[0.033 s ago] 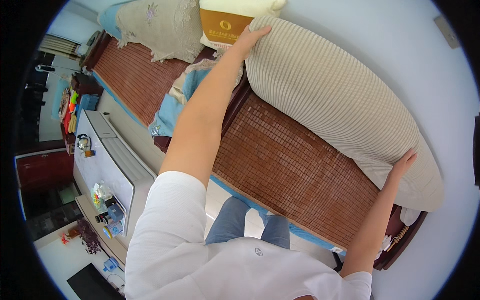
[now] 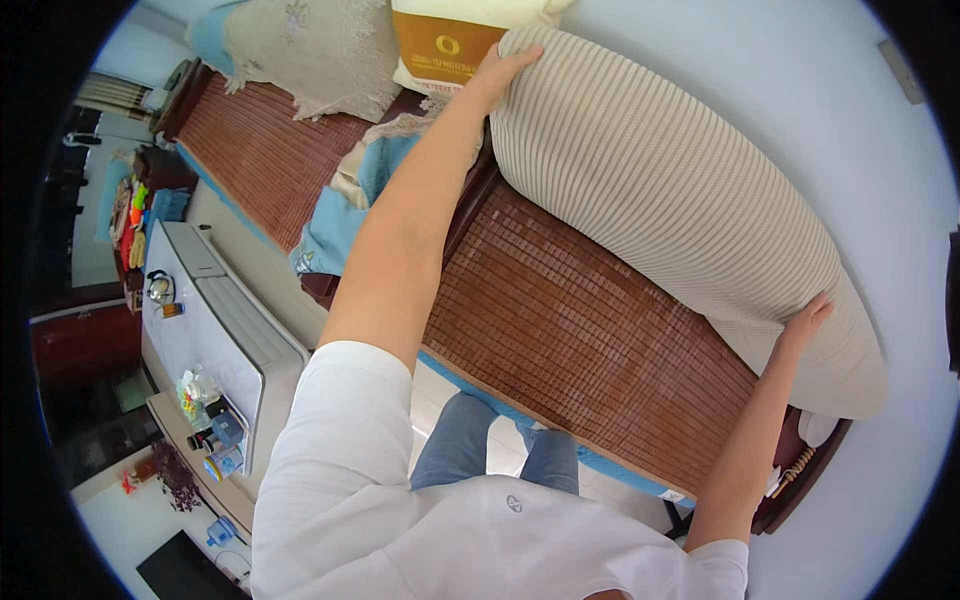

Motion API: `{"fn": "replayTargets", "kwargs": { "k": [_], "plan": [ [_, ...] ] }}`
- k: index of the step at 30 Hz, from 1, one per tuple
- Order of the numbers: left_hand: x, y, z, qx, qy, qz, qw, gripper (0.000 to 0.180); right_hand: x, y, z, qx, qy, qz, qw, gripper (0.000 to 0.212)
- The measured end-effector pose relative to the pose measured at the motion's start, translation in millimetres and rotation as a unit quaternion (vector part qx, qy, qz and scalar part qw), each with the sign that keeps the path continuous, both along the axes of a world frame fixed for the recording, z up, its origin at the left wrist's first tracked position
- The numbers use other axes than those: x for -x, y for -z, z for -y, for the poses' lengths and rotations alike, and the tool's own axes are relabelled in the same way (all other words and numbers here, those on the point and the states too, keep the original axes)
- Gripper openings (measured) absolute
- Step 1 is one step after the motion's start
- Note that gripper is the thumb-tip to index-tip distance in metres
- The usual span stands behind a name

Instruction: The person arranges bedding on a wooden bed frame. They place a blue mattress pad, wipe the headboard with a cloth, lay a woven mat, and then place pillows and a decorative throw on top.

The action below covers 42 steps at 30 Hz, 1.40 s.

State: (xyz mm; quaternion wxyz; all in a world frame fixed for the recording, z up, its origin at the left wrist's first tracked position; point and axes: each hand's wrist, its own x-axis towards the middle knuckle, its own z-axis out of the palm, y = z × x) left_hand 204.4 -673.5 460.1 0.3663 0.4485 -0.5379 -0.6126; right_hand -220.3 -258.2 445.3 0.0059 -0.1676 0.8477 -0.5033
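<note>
A beige ribbed sofa cover point(image 2: 660, 170) is stretched over the backrest of the sofa. My left hand point(image 2: 503, 72) grips its far left end, the thumb lying on the front and the other fingers partly hidden round the edge. Near the right end, my right hand point(image 2: 806, 320) holds the same cover, with creases running from the fabric at its fingers. Below the backrest spreads a brown tiled seat mat point(image 2: 590, 330), edged in blue cloth along the front.
Blue and cream cloth point(image 2: 340, 220) drapes the armrest to the left, beside a brown and cream package point(image 2: 440, 45). A lace-edged cover point(image 2: 310, 50) hangs over the farther backrest. A white table point(image 2: 215, 290) stands at left. A wooden beaded object point(image 2: 797, 468) lies beside the right end.
The view has shifted slightly, so the room at left sits a little differently. Both hands keep their places on the sofa cover.
</note>
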Motion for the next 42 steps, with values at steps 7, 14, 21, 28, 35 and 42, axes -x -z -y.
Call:
{"fn": "replayTargets", "kwargs": {
  "k": [7,14,21,28,35,42],
  "plan": [
    [6.8,27.5,60.6,-0.033,0.044,-0.017,0.998,0.09,73.6,35.3,13.3,-0.097,0.009,-0.114,0.989,0.074],
    [-6.7,54.3,30.3,0.028,-0.003,0.004,1.0,0.084,42.6,84.8,12.4,0.072,0.061,-0.009,0.995,0.065],
    [18.8,42.2,47.6,0.0,0.046,0.031,0.998,0.097,36.9,67.6,37.6,-0.04,0.078,-0.051,0.995,0.057],
    [43.2,64.6,52.6,0.055,0.089,0.044,0.994,0.093,41.3,51.1,44.5,-0.12,0.102,-0.114,0.981,0.049],
    [13.4,69.5,89.3,0.041,-0.024,0.095,0.994,0.081,47.4,-6.4,54.5,-0.229,-0.011,-0.302,0.925,0.041],
    [84.3,65.5,-25.0,-0.025,-0.085,0.01,0.996,0.076,130.5,28.1,-48.2,-0.247,-0.205,-0.423,0.847,0.039]
  ]
}}
